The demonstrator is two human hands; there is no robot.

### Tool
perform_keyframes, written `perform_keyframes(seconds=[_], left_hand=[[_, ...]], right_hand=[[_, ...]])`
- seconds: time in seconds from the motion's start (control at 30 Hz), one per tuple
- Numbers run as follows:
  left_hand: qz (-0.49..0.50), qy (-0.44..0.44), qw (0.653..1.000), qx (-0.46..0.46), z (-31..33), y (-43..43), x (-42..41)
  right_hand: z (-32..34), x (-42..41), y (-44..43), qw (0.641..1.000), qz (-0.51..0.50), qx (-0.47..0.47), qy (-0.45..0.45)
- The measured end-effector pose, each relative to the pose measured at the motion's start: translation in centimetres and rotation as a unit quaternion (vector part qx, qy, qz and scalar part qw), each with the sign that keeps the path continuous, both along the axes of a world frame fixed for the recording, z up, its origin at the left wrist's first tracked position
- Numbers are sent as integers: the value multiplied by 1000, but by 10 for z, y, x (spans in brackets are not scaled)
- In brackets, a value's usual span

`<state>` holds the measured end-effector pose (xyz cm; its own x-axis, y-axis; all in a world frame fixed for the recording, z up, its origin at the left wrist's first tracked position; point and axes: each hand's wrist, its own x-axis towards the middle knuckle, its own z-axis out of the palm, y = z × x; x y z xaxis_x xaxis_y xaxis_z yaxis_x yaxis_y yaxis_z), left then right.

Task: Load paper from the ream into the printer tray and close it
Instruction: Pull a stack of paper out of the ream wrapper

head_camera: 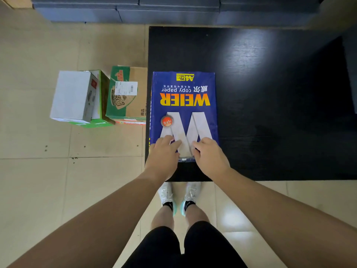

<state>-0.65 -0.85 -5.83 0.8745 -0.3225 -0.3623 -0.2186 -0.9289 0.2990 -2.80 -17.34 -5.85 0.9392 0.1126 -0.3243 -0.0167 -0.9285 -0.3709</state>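
Note:
A blue wrapped ream of copy paper (pixel 184 97) with yellow "WEIER" lettering lies flat on a black table (pixel 270 93), close to the table's left and near edges. My left hand (pixel 163 155) rests on the ream's near left corner, fingers curled over the wrapper. My right hand (pixel 209 155) presses on the near right corner, fingertips bent down on the top face. Both hands touch the wrapper at its near end. No printer or tray is in view.
On the tiled floor left of the table stand a white box (pixel 72 96), a green carton (pixel 103 97) behind it and a brown-and-green cardboard box (pixel 128 93) with a shipping label. Dark grey panels (pixel 154 10) run along the far side. My feet stand at the table's near edge.

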Motion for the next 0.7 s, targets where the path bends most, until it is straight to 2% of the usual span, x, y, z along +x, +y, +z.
perform_keyframes(seconds=[0.07,0.27,0.5,0.7], left_hand=[[3,-10,1000,-7,-3,1,-4],[28,-35,998,-33,-9,-1,-12],[48,-68,996,-34,-12,-5,-15],[52,-107,988,-97,-22,-2,-19]], right_hand=[[-2,-2,2,1000,12,-2,-7],[-9,3,5,995,-73,63,-8],[-12,-4,5,996,-45,72,38],[-11,-17,6,993,-25,109,36]])
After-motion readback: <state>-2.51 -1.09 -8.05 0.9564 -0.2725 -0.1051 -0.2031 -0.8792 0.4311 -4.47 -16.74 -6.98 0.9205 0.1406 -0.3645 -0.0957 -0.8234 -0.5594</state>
